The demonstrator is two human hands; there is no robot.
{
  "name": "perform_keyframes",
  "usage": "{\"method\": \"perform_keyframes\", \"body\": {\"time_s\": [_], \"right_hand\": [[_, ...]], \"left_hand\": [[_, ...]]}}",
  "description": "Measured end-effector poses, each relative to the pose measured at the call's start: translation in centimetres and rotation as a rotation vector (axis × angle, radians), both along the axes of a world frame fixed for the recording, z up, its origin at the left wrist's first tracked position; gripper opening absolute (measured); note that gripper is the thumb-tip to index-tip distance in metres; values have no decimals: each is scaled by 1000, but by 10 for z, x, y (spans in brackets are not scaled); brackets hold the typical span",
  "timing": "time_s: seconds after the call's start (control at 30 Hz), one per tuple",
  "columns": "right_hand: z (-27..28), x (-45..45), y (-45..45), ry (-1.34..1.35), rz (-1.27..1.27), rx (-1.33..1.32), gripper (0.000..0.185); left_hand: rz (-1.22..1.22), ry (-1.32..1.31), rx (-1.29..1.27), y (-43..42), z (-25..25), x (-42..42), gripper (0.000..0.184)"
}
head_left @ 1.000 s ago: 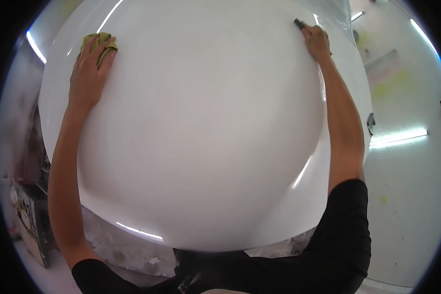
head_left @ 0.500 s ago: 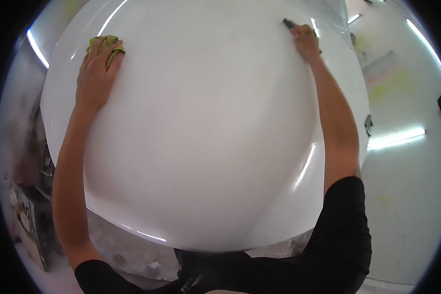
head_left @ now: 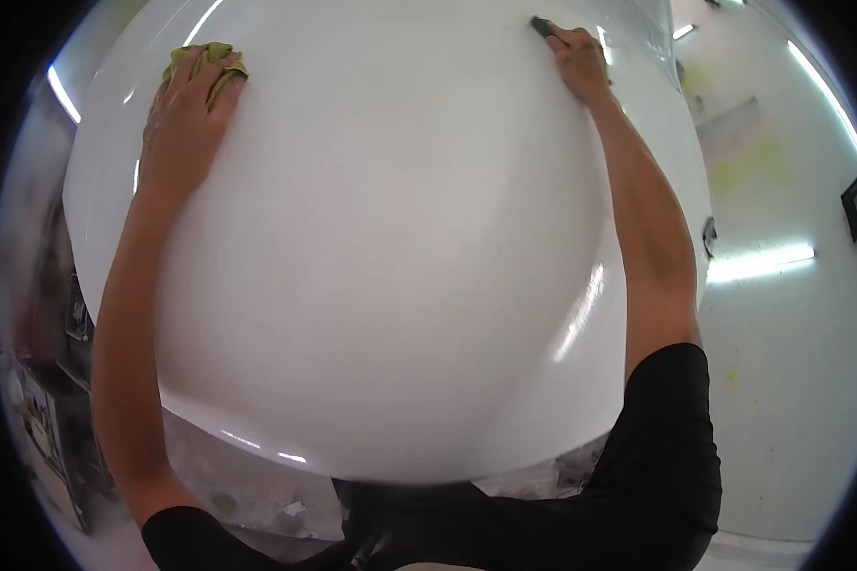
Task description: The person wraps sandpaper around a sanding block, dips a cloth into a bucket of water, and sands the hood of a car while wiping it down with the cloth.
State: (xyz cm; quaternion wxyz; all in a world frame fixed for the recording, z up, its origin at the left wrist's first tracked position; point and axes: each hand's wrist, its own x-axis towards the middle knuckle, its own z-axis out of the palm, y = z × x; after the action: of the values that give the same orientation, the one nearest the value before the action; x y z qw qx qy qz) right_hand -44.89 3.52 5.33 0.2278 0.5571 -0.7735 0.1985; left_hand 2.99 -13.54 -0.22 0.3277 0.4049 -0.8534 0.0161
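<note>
A large glossy white curved panel [head_left: 381, 238] fills the middle of the head view. My left hand [head_left: 186, 109] lies at its upper left, fingers curled over a crumpled yellow-green cloth [head_left: 221, 51] that rests on the surface. At the upper right, my right hand [head_left: 581, 65] grips a small dark block-like object [head_left: 542, 27], whose end sticks out to the left of the fingers. The underside of that object is hidden.
Along the right is a pale wall [head_left: 771, 400] with yellow smears and a bright tube light [head_left: 762, 264]. A cluttered stand [head_left: 57, 438] is at the lower left. Beyond the panel's near edge lies a stained floor [head_left: 257, 476].
My right hand has moved left with the dark object, then slightly up. My left hand and the cloth have shifted a little right, then up. The view has shifted slightly.
</note>
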Motion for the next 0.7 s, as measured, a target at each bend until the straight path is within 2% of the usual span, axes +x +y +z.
{"method": "perform_keyframes", "body": {"time_s": [0.03,0.07,0.1,0.13,0.17,0.2,0.23,0.3,0.37,0.43,0.5,0.57,0.63,0.7], "right_hand": [[7,12,7,-17,-4,3,31],[5,27,37,99,71,54,33],[-5,62,87,218,141,107,36],[-17,109,138,272,84,141,42],[-28,144,190,303,234,94,46],[-28,195,228,74,240,67,48],[-24,208,244,-13,269,56,45],[-12,171,215,144,259,81,38],[-1,89,126,180,201,71,35],[5,41,61,101,228,4,30],[-1,29,37,-3,113,-4,30],[-1,54,67,-36,52,2,33],[-14,75,138,190,89,101,37],[-23,129,225,103,148,53,46]], "left_hand": [[-9,13,-12,0,1,1,43],[-12,21,-27,2,4,5,44],[-6,8,-41,6,6,7,44],[7,4,-57,8,8,7,44],[21,1,-72,10,9,5,44],[25,0,-67,11,8,4,44],[29,-9,-64,11,9,3,43],[40,-28,-49,12,11,3,43],[54,-42,-19,9,12,3,43],[8,-16,-12,0,12,7,43],[-36,-14,13,-1,11,1,43],[-11,-53,31,-1,11,5,43],[31,-68,-26,9,13,8,43],[61,-75,-37,15,14,5,44]]}}
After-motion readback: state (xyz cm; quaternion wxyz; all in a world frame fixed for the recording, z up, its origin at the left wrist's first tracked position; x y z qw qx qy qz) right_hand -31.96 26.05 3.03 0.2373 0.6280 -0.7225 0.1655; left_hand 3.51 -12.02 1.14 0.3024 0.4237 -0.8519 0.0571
